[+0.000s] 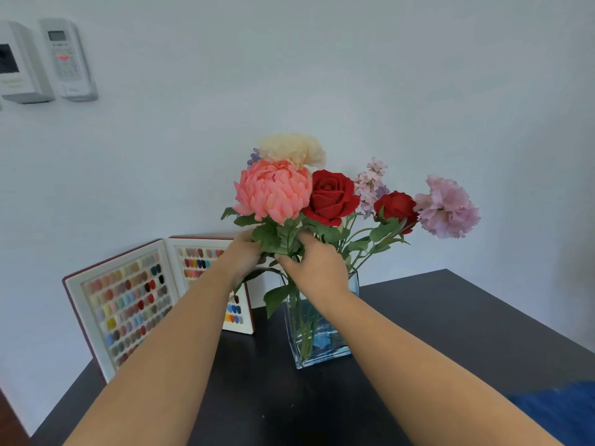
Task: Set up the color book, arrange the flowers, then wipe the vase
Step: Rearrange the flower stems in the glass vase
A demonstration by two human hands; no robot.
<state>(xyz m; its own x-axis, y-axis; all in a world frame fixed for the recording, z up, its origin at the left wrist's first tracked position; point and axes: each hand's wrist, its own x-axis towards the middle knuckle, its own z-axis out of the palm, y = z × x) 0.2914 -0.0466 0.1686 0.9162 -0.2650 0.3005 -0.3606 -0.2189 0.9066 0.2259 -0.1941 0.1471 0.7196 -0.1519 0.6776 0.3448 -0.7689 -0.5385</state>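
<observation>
Hands, left [243, 252] and right [317, 265], grip flower stems [283, 243] above vase [322, 346], mid-table [450, 317].

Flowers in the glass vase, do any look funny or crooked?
The pale purple flower and the smaller red rose lean far right, away from the bunch. Both hands, left hand and right hand, grip the stems above the vase. Nothing looks spilled or broken.

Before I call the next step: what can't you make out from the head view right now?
- Color book: right page partly hidden by the left forearm.
- Stems at the vase mouth: covered by both hands, left, right; grip unclear.
- Blue cloth: cut off by the frame's lower right edge.
- Wall remote: buttons too small to read.
</observation>
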